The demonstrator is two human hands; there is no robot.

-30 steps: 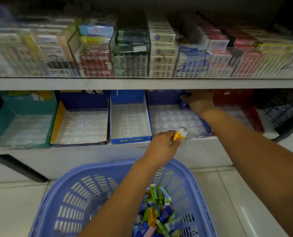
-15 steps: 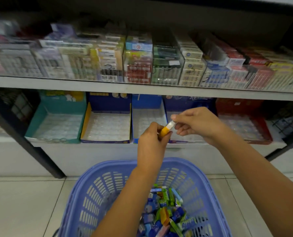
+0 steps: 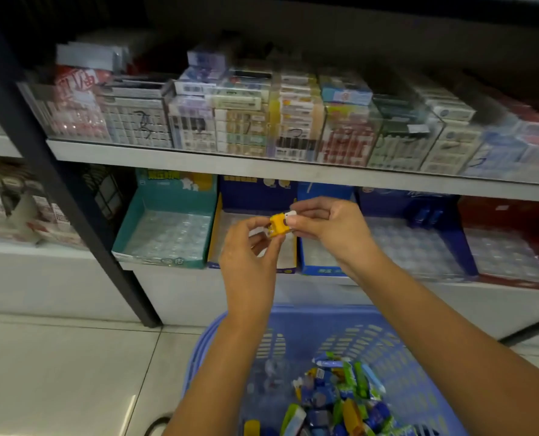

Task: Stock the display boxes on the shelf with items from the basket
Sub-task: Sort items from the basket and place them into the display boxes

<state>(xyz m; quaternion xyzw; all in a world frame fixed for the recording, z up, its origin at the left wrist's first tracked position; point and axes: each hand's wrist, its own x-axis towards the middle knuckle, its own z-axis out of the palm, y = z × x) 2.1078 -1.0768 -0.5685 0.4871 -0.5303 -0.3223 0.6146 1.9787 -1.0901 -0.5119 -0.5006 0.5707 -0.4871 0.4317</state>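
Both hands are raised in front of the lower shelf [image 3: 199, 291], approx. 12 o'clock from the basket [image 3: 400, 344]. L hand [image 3: 249, 247] pinches a small yellow item [image 3: 279, 226] betw. thumb and fingers, gripping from the item's 7 o'clock side. R hand [image 3: 328, 225] pinches the item's white end from 2 o'clock, fingers curled narrow round it. The item is held in the air, clear of every box, in line w/ the navy box [image 3: 255, 193] that has a yellow side flap. Five display boxes stand in a row on the lower shelf. The teal box [image 3: 129, 234] is at 9 o'clock of the hands and the navy box is right behind them. The blue box [image 3: 321, 269] is at 4 o'clock, partly hidden by the R wrist. The dark-blue box [image 3: 465, 247] is at 3 o'clock and the red box [image 3: 513, 212] is beyond it at the far R. A clear dimpled tray shows in each box. The basket is lilac-blue plastic w/ slotted walls and sits on the tiled floor [image 3: 57, 372] below the forearms. Wrapped items [image 3: 340, 394] in blue, green and yellow are heaped toward its 5 o'clock side. The upper shelf [image 3: 167, 154] at 12 o'clock carries stacked packs [image 3: 293, 121] behind a clear front; labels too blurred to read. A black post [image 3: 73, 199] slants down at 9 o'clock.
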